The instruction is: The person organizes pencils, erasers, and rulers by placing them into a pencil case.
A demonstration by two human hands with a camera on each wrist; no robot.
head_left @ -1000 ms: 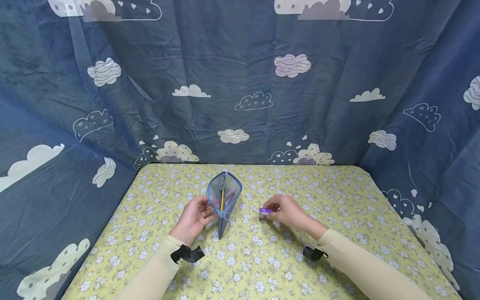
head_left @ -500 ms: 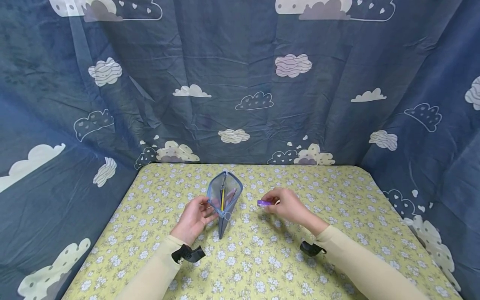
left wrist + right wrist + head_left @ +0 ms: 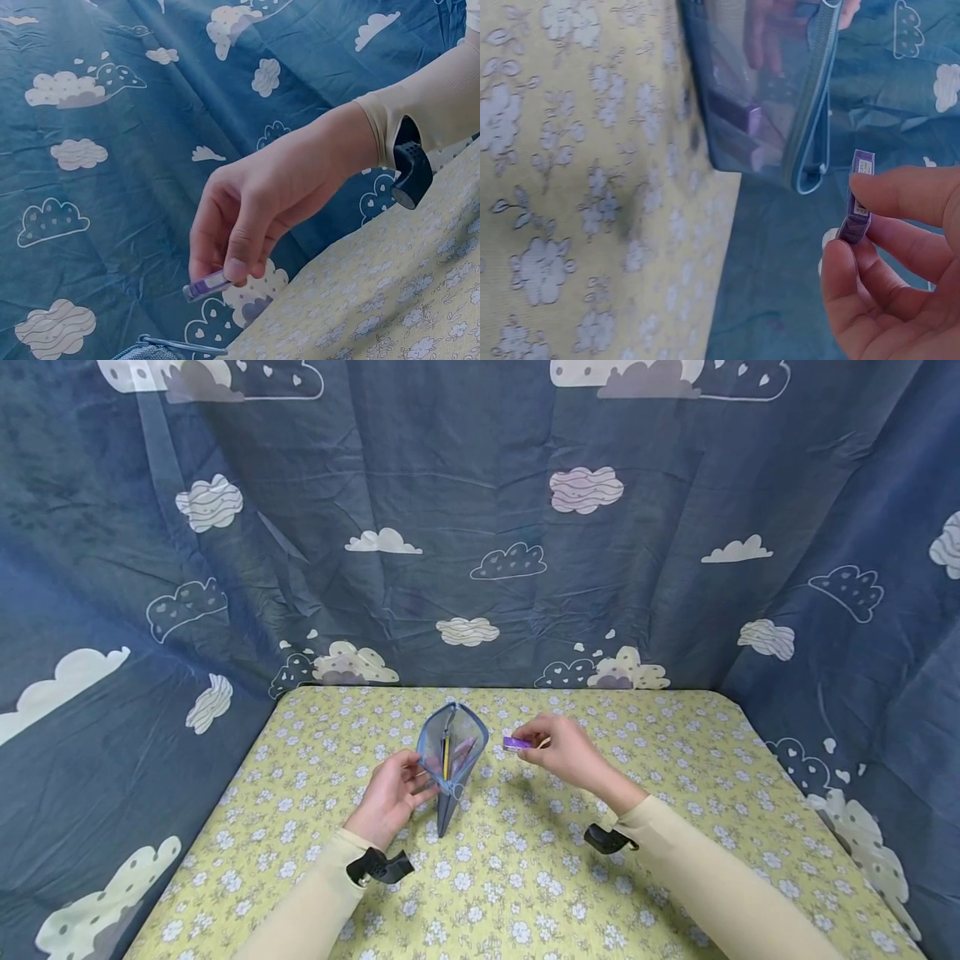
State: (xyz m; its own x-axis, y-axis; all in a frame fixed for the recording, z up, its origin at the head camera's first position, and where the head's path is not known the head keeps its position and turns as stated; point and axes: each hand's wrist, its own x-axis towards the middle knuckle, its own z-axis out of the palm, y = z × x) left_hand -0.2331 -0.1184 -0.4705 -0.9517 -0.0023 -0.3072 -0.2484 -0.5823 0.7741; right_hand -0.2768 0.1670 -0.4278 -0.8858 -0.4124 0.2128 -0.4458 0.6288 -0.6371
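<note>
A see-through blue pencil pouch point(image 3: 474, 766) stands upright with its zipped mouth spread wide. Inside lie a yellow pencil point(image 3: 446, 758), a pinkish-purple item and, through the side in the right wrist view, a purple block point(image 3: 735, 112). My left hand point(image 3: 384, 800) holds the pouch's left rim; some of its fingers show through the clear wall. To the right of the mouth, my right hand point(image 3: 564, 750) pinches a small flat purple case point(image 3: 516, 744) with a white label between thumb and fingers, raised off the table and apart from the pouch. Its exact kind is unclear.
A yellow floral cloth point(image 3: 525, 877) covers the table. Dark blue curtains point(image 3: 480, 510) with cloud prints hang behind it and along both sides. Each wrist wears a black camera strap.
My right hand has lifted the purple case and carried it away from me and leftward, closer to the pouch mouth. My left hand and the pouch have barely moved.
</note>
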